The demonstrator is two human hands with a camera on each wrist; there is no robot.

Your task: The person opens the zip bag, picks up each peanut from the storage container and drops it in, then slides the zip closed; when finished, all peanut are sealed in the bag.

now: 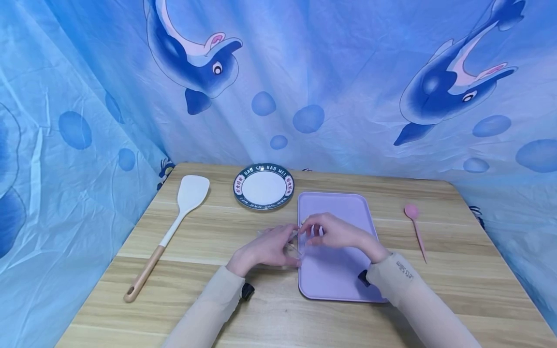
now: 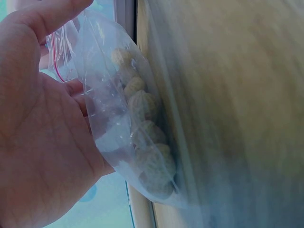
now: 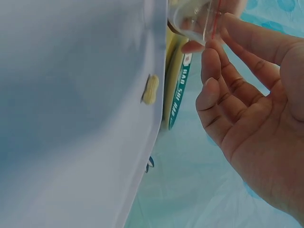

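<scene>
A clear zip bag (image 2: pixel 107 109) with a red line along its mouth holds several unshelled peanuts (image 2: pixel 145 107), gathered in its lower part near the wooden table. My left hand (image 1: pixel 271 246) grips this bag at the left edge of the purple tray (image 1: pixel 335 278), thumb on one side and fingers behind it. With thumb and index finger, my right hand (image 1: pixel 335 231) pinches the bag's mouth by the red line, its other fingers loosely bent, over the tray's left part. One peanut (image 3: pixel 151 90) lies on the tray near its rim in the right wrist view.
A round plate (image 1: pixel 264 188) with a dark green lettered rim stands behind the tray. On the left lies a white spatula (image 1: pixel 191 193) with a wooden handle; a small pink spoon (image 1: pixel 412 212) lies right of the tray. A blue dolphin-print curtain (image 1: pixel 287 72) hangs behind the table.
</scene>
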